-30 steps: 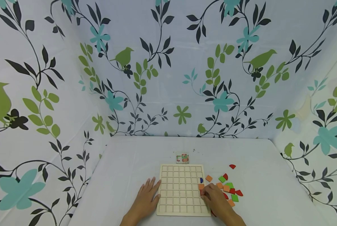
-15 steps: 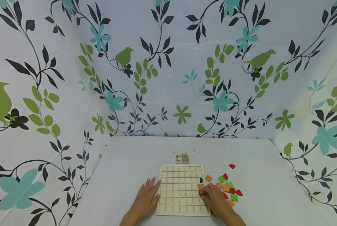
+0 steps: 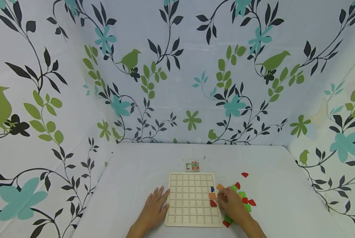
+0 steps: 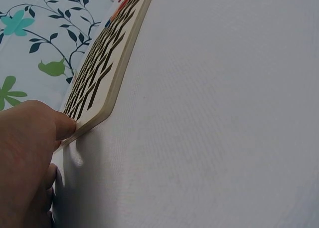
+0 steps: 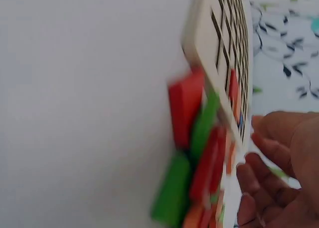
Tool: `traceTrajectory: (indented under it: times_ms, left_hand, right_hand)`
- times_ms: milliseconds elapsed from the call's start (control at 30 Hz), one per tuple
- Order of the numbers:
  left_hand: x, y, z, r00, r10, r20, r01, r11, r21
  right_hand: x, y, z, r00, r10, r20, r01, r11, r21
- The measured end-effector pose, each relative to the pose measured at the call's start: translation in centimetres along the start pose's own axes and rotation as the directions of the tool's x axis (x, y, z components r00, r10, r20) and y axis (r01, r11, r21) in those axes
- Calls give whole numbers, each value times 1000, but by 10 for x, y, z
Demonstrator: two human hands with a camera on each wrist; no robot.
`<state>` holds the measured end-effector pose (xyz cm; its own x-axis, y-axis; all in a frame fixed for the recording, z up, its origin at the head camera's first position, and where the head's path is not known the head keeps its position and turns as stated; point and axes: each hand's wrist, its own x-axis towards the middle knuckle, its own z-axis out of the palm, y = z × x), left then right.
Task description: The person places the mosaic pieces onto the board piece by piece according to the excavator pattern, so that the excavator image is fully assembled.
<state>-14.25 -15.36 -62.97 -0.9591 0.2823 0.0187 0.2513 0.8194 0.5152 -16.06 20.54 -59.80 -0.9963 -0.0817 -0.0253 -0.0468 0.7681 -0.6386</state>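
Observation:
A pale wooden grid board [image 3: 189,201] lies on the white table. In its right column sit a blue half-round piece [image 3: 212,189], an orange square [image 3: 212,196] and a red quarter-round piece [image 3: 213,203]. My left hand [image 3: 155,206] rests at the board's left edge, fingers extended; its thumb [image 4: 65,125] touches the edge in the left wrist view. Just off the right edge, my right hand [image 3: 232,203] hovers over the loose pieces with loosely bent fingers. In the right wrist view, nothing shows between its thumb and fingers [image 5: 261,180].
Loose red, green and orange pieces [image 3: 245,200] lie right of the board, partly hidden by the right hand. A red piece [image 3: 244,174] lies farther back. Behind the board is a small patterned card [image 3: 192,166]. Floral cloth [image 3: 177,82] hangs around the table.
My right hand has let go of the red quarter-round piece, which now shows in the board's right column, and has moved right, off the board. The left hand has stayed still.

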Motion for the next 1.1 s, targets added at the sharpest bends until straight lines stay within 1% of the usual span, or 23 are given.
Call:
traceTrajectory:
  times_ms: [67, 100, 167, 233, 300, 400, 467, 533, 567, 633, 733, 800, 867, 967, 1033, 1100]
  left_hand:
    - [0, 1, -1, 1000, 3, -3, -3, 1000, -9]
    - [0, 1, -1, 1000, 5, -4, -5, 1000, -11]
    - [0, 1, -1, 1000, 8, -7, -8, 1000, -13]
    - [0, 2, -1, 1000, 10, -12, -10, 1000, -7]
    - [0, 1, -1, 1000, 9, -15, -9, 1000, 0]
    - [1, 1, -1, 1000, 11, -17, -11, 1000, -5]
    - [1, 1, -1, 1000, 10, -12, -10, 1000, -11]
    - [1, 1, -1, 1000, 9, -9, -9, 1000, -12]
    - [1, 2, -1, 1000, 8, -7, -8, 1000, -9]
    - [1, 2, -1, 1000, 5, -5, -5, 1000, -2]
    - [1, 1, -2, 1000, 6, -8, -6, 1000, -4]
    - [1, 2, -2, 1000, 8, -10, -8, 1000, -10]
    - [1, 1, -2, 1000, 15, -12, -15, 1000, -14]
    - [1, 1, -2, 1000, 11, -5, -11, 1000, -10]
    - [2, 0, -1, 1000, 8, -1, -8, 1000, -6]
    - [1, -1, 0, 1000, -1, 5, 1, 1000, -9]
  right_hand:
    - [10, 10, -13, 997, 70, -41, -70, 998, 5]
    - [15, 16, -19, 994, 89, -68, -89, 996, 1]
    - [26, 30, -33, 988, 106, -109, -107, 994, -5]
    - [36, 42, -47, 984, 98, -146, -103, 994, -29]
    - [47, 54, -58, 980, 106, -169, -115, 992, -45]
    - [61, 66, -71, 971, 188, -145, -198, 979, -51]
    - [69, 70, -77, 959, 257, -121, -263, 964, -42]
    - [76, 74, -79, 947, 305, -103, -312, 949, -51]
    - [78, 75, -79, 944, 314, -104, -321, 945, -57]
    - [83, 77, -76, 944, 304, -127, -315, 946, -80]
    - [87, 78, -67, 953, 249, -174, -268, 959, -93]
    - [88, 76, -62, 958, 209, -198, -228, 970, -78]
    - [89, 73, -59, 967, 174, -188, -186, 981, -51]
    - [91, 69, -57, 983, 139, -121, -142, 990, -10]
    - [91, 69, -56, 988, 131, -83, -131, 991, 7]
    - [90, 70, -54, 989, 127, -80, -128, 992, 2]
